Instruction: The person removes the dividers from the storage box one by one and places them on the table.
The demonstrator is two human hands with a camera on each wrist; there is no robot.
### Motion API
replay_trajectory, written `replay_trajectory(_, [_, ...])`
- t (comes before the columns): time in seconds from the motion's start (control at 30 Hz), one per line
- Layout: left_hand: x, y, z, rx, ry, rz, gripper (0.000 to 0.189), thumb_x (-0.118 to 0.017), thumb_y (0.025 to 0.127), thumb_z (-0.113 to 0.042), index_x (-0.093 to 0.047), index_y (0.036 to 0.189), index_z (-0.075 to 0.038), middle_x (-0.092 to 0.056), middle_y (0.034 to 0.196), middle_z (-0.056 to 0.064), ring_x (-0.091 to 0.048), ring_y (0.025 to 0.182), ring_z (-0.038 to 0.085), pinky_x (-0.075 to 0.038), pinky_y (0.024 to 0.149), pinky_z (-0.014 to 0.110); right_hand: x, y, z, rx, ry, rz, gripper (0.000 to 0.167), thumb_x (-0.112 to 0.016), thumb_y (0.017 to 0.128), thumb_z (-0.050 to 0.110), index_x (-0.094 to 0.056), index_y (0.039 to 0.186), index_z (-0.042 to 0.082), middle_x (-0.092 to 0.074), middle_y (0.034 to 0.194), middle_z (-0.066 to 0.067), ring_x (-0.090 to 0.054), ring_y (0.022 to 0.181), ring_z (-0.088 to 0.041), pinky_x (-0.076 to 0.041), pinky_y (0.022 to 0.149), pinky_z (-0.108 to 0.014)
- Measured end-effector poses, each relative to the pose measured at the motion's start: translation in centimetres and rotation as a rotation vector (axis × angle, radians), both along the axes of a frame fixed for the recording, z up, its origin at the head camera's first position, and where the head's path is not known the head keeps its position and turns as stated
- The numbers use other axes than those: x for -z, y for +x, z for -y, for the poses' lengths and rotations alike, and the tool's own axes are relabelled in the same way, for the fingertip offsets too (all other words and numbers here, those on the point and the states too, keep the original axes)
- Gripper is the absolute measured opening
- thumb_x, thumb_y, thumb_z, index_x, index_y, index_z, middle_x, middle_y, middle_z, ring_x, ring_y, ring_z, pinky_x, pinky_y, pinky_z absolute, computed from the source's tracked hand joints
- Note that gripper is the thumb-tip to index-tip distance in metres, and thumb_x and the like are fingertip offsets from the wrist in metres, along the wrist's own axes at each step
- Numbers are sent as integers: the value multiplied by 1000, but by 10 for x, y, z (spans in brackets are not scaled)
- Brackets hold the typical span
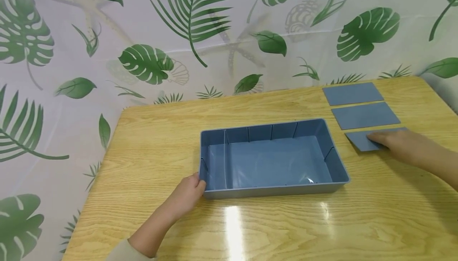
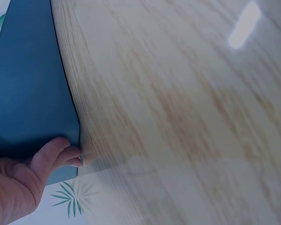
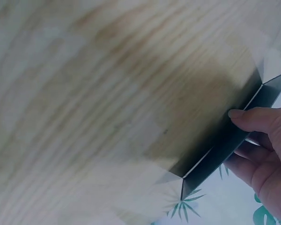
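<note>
A blue-grey rectangular tray [image 1: 272, 192] stands on the table, one thin divider [image 1: 225, 161] standing upright across its left part. My left hand [image 1: 189, 192] grips the tray's near left corner. In the left wrist view its fingers lie against the lower edge of the tray's outer wall [image 2: 33, 84]. Off to the tray's right, my right hand [image 1: 404, 145] pinches a flat blue-grey divider panel [image 1: 360, 141], thumb on top and fingers underneath. The right wrist view shows this panel [image 3: 215, 145] edge-on, tilted close over the wood.
Two similar panels lie flat at the back right, a far one [image 1: 352, 93] and a nearer one [image 1: 365, 115]. The wood-grain table [image 1: 154, 142] ends at a leaf-print cloth [image 1: 229, 26] behind and at the left.
</note>
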State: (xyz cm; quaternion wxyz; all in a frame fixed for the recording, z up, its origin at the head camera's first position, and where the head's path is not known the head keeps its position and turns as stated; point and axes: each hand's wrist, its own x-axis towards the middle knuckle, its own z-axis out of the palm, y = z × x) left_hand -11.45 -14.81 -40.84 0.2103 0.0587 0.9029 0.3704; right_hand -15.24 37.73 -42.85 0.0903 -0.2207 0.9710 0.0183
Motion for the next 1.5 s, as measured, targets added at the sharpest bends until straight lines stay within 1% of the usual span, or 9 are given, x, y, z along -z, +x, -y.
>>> replay_trajectory(0.13, [-1,-1,0,9,0,-2,22,-34,95,-11,-43,74,-8,-38,60,1,-31,49,13,-30,47,26,5,1,-2,-33,-19,-21,42,-63,76,-14,-55,117,-15,-52,119,-37,-57,96,-51,-51,76,-51])
replay_trajectory(0.27, [-1,-1,1,15,-8,-2,23,-34,95,-11,-43,74,-8,-38,59,1,-30,49,13,-30,47,25,8,1,-4,-39,-23,-12,44,-67,75,-11,-55,117,-16,-51,119,-38,-59,90,-49,-51,74,-50])
replay_trajectory(0.63, [0,-2,2,11,8,4,24,-33,95,-11,-41,72,-9,-37,58,1,-28,48,12,-29,46,24,9,-1,-6,-32,-41,43,49,-67,74,-11,-51,120,-17,-45,124,-41,-63,80,-44,-51,73,-50])
replay_trajectory(0.8, [0,-1,2,11,8,6,24,-33,95,-11,-41,73,-9,-37,59,1,-29,48,13,-29,46,24,9,-1,-7,-25,-47,77,50,-65,72,-16,-51,120,-18,-42,126,-42,-60,86,-48,-52,71,-47])
replay_trajectory(0.9, [0,-1,1,11,6,1,23,-33,95,-11,-41,73,-9,-37,59,1,-30,49,13,-30,46,25,9,-1,-8,-30,-50,69,47,-63,72,-18,-52,118,-18,-44,125,-42,-59,90,-50,-52,73,-48])
replay_trajectory(1.1, [0,0,0,10,1,-13,23,-34,94,-11,-41,73,-9,-38,61,2,-31,50,13,-31,47,26,6,-2,-7,-43,-45,56,44,-59,72,-20,-54,115,-17,-48,122,-40,-59,92,-50,-52,72,-47])
replay_trajectory(1.3, [0,-1,1,5,-6,-26,23,-35,94,-11,-41,71,-9,-37,61,2,-31,51,13,-30,47,26,1,-8,-7,-41,-8,83,34,-56,79,-15,-58,113,-13,-56,113,-37,-57,99,-50,-51,78,-51])
replay_trajectory(1.4, [1,0,1,8,8,-19,23,-35,94,-11,-40,71,-10,-37,61,2,-30,50,13,-29,46,25,-5,-12,-7,-37,-2,97,29,-52,83,-12,-61,110,-10,-62,107,-32,-61,94,-45,-51,78,-51])
replay_trajectory(1.5, [2,0,1,14,15,-15,24,-35,94,-11,-40,71,-10,-37,61,2,-30,50,13,-29,46,25,-13,-15,-5,-39,-14,109,28,-51,83,-11,-63,108,-7,-65,102,-28,-65,86,-38,-52,73,-47])
